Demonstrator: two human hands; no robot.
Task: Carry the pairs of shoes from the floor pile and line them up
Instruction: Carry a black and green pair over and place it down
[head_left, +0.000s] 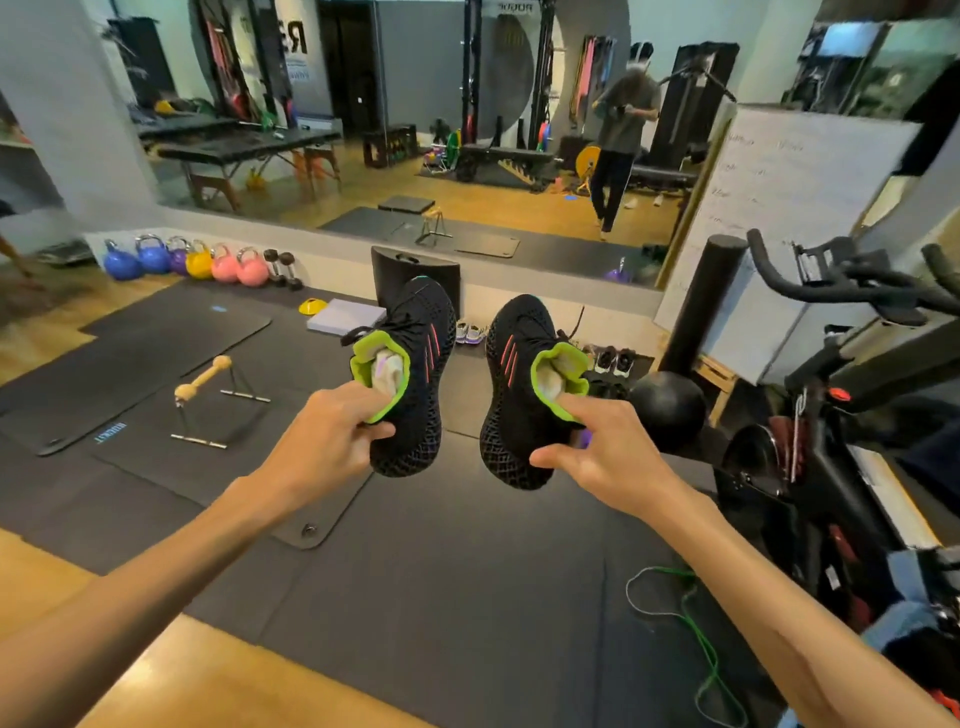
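Note:
I hold a pair of black knit sneakers with lime-green collars and red stripes up in front of me. My left hand (332, 436) pinches the heel collar of the left sneaker (415, 374). My right hand (597, 452) pinches the heel collar of the right sneaker (514, 395). Both shoes hang in the air, toes pointing away. By the far wall under the mirror stand a white and purple pair (469, 332) and a dark pair with white toes (614, 361) on the floor.
Black mats (441, 582) cover the floor. Push-up bars (218, 400) lie at left, kettlebells (182, 260) line the wall. A black ball (670, 408), a foam roller (701, 306) and an exercise bike (841, 415) crowd the right. A green cord (691, 618) lies near.

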